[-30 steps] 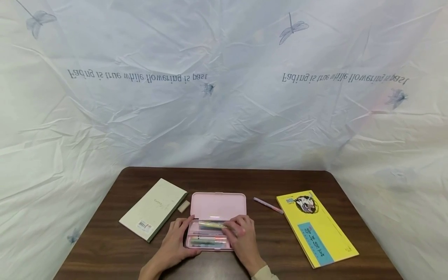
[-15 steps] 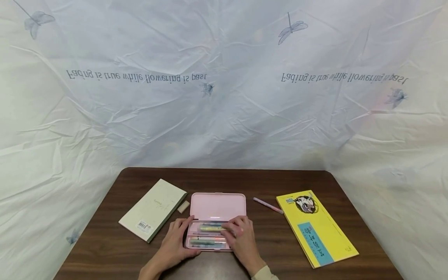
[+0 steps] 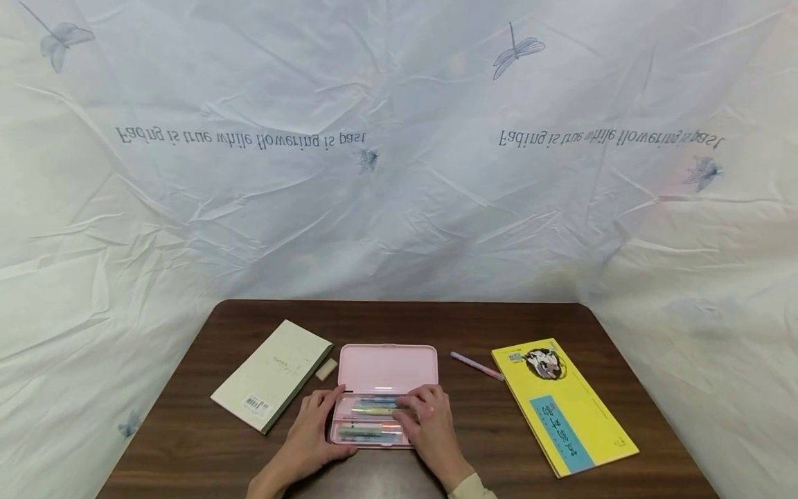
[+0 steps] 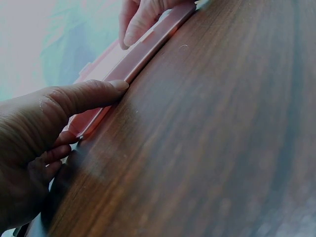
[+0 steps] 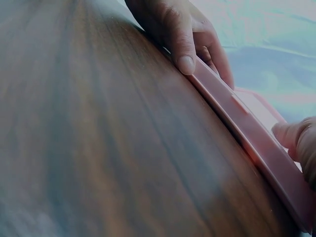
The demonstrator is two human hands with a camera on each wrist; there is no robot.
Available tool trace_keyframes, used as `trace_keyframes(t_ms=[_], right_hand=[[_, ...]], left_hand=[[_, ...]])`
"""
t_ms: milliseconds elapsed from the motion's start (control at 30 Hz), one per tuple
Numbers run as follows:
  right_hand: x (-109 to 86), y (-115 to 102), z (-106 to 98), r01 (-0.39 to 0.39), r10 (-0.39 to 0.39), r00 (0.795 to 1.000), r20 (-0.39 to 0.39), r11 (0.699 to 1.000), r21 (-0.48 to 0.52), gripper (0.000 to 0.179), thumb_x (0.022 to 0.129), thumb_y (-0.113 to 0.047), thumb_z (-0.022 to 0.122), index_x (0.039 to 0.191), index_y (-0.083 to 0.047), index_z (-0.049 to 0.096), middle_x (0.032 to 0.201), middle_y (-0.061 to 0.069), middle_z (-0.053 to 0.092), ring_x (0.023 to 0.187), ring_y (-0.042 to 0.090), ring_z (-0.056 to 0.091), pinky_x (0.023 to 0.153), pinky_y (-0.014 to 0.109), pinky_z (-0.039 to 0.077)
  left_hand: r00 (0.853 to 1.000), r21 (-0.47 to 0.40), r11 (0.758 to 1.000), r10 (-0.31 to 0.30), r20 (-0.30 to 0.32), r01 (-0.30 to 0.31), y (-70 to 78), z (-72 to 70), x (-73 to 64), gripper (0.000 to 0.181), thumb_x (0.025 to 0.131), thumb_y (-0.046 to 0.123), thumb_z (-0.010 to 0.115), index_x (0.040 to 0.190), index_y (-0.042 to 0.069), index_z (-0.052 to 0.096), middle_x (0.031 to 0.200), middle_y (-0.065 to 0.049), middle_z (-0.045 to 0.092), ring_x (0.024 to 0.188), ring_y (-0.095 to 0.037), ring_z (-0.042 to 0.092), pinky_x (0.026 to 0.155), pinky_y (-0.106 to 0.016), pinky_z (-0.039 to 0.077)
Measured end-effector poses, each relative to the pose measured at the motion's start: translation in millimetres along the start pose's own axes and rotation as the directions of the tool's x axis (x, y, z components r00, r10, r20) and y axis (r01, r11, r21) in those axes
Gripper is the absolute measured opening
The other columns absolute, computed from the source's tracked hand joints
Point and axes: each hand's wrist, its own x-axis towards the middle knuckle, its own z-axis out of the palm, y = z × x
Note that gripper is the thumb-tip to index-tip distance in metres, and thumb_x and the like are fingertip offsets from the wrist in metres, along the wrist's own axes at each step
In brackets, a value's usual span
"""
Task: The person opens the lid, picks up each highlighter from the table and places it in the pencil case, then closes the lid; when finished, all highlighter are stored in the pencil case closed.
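Note:
A pink pencil case [image 3: 388,367] lies open in front of me, its lid laid back. My left hand [image 3: 312,430] holds the case at its left end, with the thumb [image 4: 106,91] against the front wall and the other fingers round the side. My right hand [image 3: 431,419] is over the case's right end. Its thumb and fingertips pinch the right end of a slim yellowish pen [image 3: 372,410] in the back compartment; the fingers hide that end. Several other pens [image 3: 368,433] lie in the front compartment. Neither wrist view shows inside the case.
Left of the case lie a pale notebook [image 3: 274,374] and a small beige eraser [image 3: 326,369]. To the right are a pink-purple pen [image 3: 476,366] and a yellow book [image 3: 564,409] with a blue label. A white printed cloth [image 3: 399,208] hangs behind the wooden table [image 3: 461,319].
The pen in my right fingers has gone from a raised, tilted position down into the back compartment, beside the bluish pens there. My left hand stays on the case.

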Motion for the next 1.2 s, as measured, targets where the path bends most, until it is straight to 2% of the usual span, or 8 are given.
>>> trace_keyframes(t_ms=[133,233,367,500,633,867,1067,1200], right_hand=[[0.7,2.3,-1.7,-0.096,0.099,0.994,-0.036,0.992,0.084,0.019,0.076,-0.010,0.094,0.090,-0.015,0.082,0.092,-0.009,0.065,0.095,0.013,0.056,0.084,0.039,0.047],[1.9,7.8,-8.5,-0.179,0.190,0.980,-0.055,0.972,0.153,0.016,0.080,-0.010,0.091,0.092,-0.016,0.082,0.094,-0.010,0.068,0.096,0.014,0.059,0.083,0.038,0.051],[1.2,22.9,-22.4,-0.321,0.339,0.938,-0.069,0.927,0.194,0.019,0.082,-0.011,0.091,0.097,-0.017,0.082,0.096,-0.010,0.071,0.098,0.014,0.063,0.087,0.038,0.052],[0.1,42.6,-35.4,-0.440,0.459,0.886,-0.062,0.875,0.201,0.025,0.083,-0.012,0.091,0.106,-0.016,0.080,0.101,-0.006,0.073,0.099,0.014,0.067,0.089,0.037,0.054],[1.5,63.3,-45.3,-0.461,0.476,0.876,-0.074,0.872,0.163,0.031,0.085,-0.014,0.090,0.113,-0.012,0.078,0.109,0.001,0.074,0.100,0.019,0.069,0.088,0.040,0.056],[6.7,96.0,-62.0,-0.480,0.487,0.867,-0.103,0.873,0.086,0.036,0.089,-0.013,0.086,0.122,-0.006,0.073,0.119,0.013,0.072,0.112,0.031,0.064,0.099,0.054,0.050],[9.4,113.1,-69.1,-0.456,0.451,0.879,-0.158,0.890,0.004,0.038,0.087,-0.009,0.087,0.122,-0.001,0.072,0.117,0.020,0.072,0.110,0.038,0.058,0.099,0.057,0.044],[11.3,116.9,-71.3,-0.468,0.458,0.878,-0.138,0.883,-0.049,0.041,0.087,-0.010,0.087,0.123,0.001,0.072,0.118,0.023,0.073,0.114,0.044,0.056,0.103,0.061,0.037]], left_hand=[[1.000,0.000,1.000,0.008,-0.009,-0.008,0.1,0.4,-0.2,0.107,0.065,0.054,0.096,0.155,0.019,0.053,0.132,0.003,0.053,0.125,-0.019,0.043,0.093,-0.046,0.047],[0.999,0.005,1.000,0.024,-0.032,-0.024,0.3,1.2,-0.8,0.106,0.064,0.053,0.097,0.154,0.018,0.054,0.131,0.004,0.053,0.123,-0.019,0.044,0.092,-0.045,0.047],[0.998,0.002,0.999,0.047,-0.042,-0.047,1.1,3.1,-1.0,0.105,0.064,0.054,0.097,0.154,0.017,0.055,0.130,0.003,0.054,0.121,-0.020,0.045,0.089,-0.044,0.047],[1.000,-0.008,1.000,0.023,-0.014,-0.023,0.3,4.0,-0.8,0.106,0.065,0.057,0.096,0.155,0.019,0.053,0.131,0.004,0.053,0.123,-0.019,0.043,0.091,-0.045,0.047],[1.000,-0.006,1.000,-0.005,0.000,0.005,-2.1,2.9,0.1,0.108,0.064,0.056,0.096,0.156,0.020,0.052,0.132,0.004,0.052,0.125,-0.019,0.042,0.093,-0.045,0.046],[1.000,-0.010,1.000,-0.014,0.008,0.014,-1.9,0.8,0.6,0.108,0.065,0.056,0.095,0.156,0.019,0.051,0.133,0.002,0.052,0.125,-0.020,0.042,0.093,-0.047,0.046],[1.000,-0.011,1.000,-0.008,0.006,0.008,-0.5,0.4,0.6,0.107,0.065,0.055,0.096,0.155,0.019,0.052,0.133,0.002,0.052,0.125,-0.021,0.043,0.092,-0.046,0.047],[1.000,-0.009,1.000,-0.008,0.006,0.008,1.5,-0.5,1.7,0.108,0.064,0.055,0.096,0.155,0.018,0.052,0.134,-0.001,0.053,0.125,-0.024,0.044,0.091,-0.046,0.047]])
